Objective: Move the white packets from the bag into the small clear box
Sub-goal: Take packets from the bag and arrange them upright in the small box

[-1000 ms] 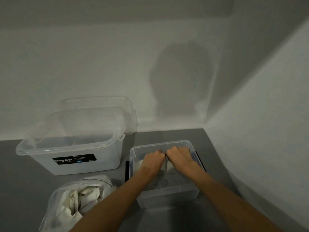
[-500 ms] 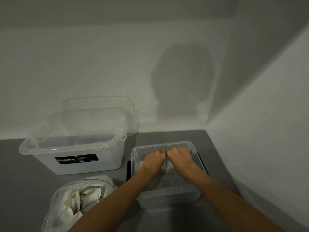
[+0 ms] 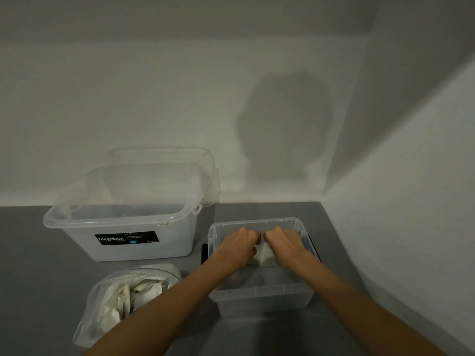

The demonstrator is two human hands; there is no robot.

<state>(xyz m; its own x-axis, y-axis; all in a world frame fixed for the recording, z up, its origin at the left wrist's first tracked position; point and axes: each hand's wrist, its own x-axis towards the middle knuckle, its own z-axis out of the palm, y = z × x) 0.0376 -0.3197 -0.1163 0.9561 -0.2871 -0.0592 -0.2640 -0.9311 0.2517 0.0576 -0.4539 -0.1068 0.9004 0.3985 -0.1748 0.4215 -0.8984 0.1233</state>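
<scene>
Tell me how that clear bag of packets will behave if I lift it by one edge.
Probably floppy: the clear plastic bag is thin, wrinkled and slumped on the grey table. It looks light, since the white packets inside are loosely heaped. Its mouth gapes open, so tilting may spill some.

small clear plastic box (image 3: 262, 301): lower centre, open | white packet (image 3: 263, 254): inside it | clear plastic bag (image 3: 84, 327): lower left, holds more packets (image 3: 138, 294)
</scene>
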